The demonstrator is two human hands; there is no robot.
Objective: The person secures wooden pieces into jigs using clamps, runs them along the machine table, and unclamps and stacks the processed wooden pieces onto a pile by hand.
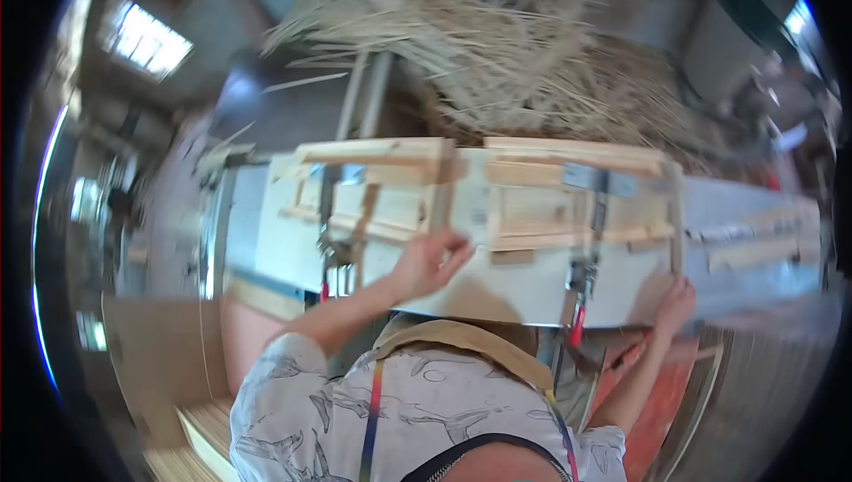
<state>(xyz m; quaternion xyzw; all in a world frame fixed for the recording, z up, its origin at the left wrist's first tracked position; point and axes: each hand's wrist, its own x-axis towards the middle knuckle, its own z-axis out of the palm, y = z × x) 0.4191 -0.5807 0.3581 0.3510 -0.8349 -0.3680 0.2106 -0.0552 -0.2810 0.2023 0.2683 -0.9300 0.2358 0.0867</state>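
Note:
My left hand [432, 265], fingers curled in, is over the pale bench top by the lower end of an upright wooden piece of the left frame [377, 223]. Blur hides whether anything is pinched in it. At the bench's front edge, my right hand [675, 306] closes around the near end of a wooden strip [677, 216] along the right frame's side. A metal bar clamp [331, 207] crosses the left frame. Another bar clamp [600, 216], with a red handle, crosses the right frame [581, 240].
Thin wood offcuts [524, 56] lie heaped behind the bench [293, 256]. Loose wooden strips [754, 254] rest at the right. Below my right wrist is a tool with an orange and black handle [631, 353]. Brown boards [160, 349] stand at lower left.

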